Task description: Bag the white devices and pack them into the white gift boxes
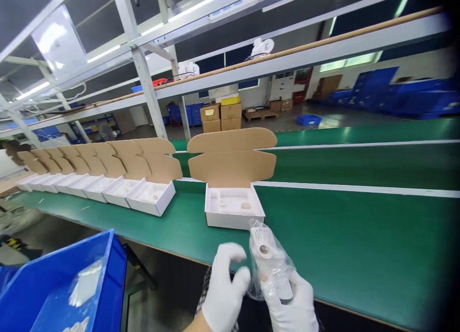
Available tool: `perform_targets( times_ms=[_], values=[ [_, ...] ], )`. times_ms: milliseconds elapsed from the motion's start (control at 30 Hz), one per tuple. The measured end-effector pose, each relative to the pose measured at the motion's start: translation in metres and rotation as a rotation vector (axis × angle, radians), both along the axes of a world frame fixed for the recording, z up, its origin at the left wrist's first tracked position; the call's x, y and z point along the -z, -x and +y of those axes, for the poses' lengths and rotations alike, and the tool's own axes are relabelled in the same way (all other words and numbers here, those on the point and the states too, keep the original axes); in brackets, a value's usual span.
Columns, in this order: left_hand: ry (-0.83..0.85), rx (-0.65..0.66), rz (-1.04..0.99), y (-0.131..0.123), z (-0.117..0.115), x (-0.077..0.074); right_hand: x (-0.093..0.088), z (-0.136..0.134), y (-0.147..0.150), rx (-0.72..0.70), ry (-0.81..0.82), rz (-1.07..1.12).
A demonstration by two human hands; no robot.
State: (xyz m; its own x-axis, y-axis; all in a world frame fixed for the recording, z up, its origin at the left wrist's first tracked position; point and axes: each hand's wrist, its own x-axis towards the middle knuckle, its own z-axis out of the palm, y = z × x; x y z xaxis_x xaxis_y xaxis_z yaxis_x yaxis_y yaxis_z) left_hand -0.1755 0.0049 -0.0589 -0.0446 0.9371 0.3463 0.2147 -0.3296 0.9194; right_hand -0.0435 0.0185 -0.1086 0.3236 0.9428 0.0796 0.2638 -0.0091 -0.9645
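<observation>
Workshop: beyond an open white cardboard box with a raised brown lid point(233, 221), the landmark here, stand stacked brown cartons point(221, 116); a white metal shelf frame point(287, 61) runs above and behind it.
Long green bench point(345, 255): carries the landmark box; the near edge slants past in front of it, and a white strip point(341, 187) crosses behind it.
Row of white boxes with raised brown lids point(147, 206): left of the landmark box, packed side by side, a band of green between the nearest one and it.
Inside the landmark: a white inner tray point(233, 196) with a small beige piece point(246, 205) toward its right.
White device in a clear plastic bag point(268, 262): in front of the landmark box's right front corner, tilted, a round button facing up; whether bag and box touch, I cannot tell.
White-gloved right hand point(291, 303): thumb and fingers wrapped around the bag's lower end.
White-gloved left hand point(224, 289): in front of the landmark box, beside the bag; thumb and curled fingers parted around a gap.
Room for moving: green surface stretches broadly right of the landmark box.
Blue plastic bin point(117, 274): below and left of the landmark box, holding white pieces point(86, 284).
</observation>
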Motion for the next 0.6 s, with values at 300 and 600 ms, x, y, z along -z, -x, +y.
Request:
perform_targets(
  times_ms=[300, 600],
  values=[
    [0.381, 0.439, -0.995, -0.009, 0.028, 0.001, -0.046, 0.007, 0.001, -0.211, -0.488, -0.671],
    [0.474, 0.438, -1.058, -0.005, 0.027, 0.006, -0.050, 0.038, -0.021, -0.050, -0.947, -0.990]
  ],
)
